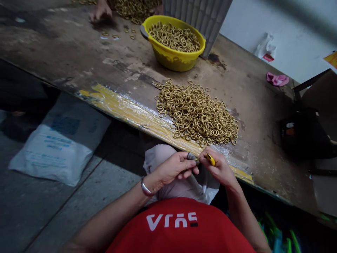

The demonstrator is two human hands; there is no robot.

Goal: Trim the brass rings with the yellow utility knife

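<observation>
My left hand (181,165) is closed in a pinch, with a grey covering (191,156) around one fingertip. A small gold-coloured ring (197,159) appears at its fingertips, mostly hidden. My right hand (217,165) meets the left one and is closed around a yellow-handled cutter (211,159); its working end is hidden by the fingers. Both hands are over my lap at the table's near edge. Just beyond them lies a pile of gold-coloured rings (197,112) on the worn table (126,63).
A yellow basin (173,59) full of rings stands behind the pile, beside a grey crate (196,17). Another person's hand (101,12) is near more rings at the far left. A pink cloth (277,79) and black bag (302,135) are right; a white sack (60,140) lies on the floor.
</observation>
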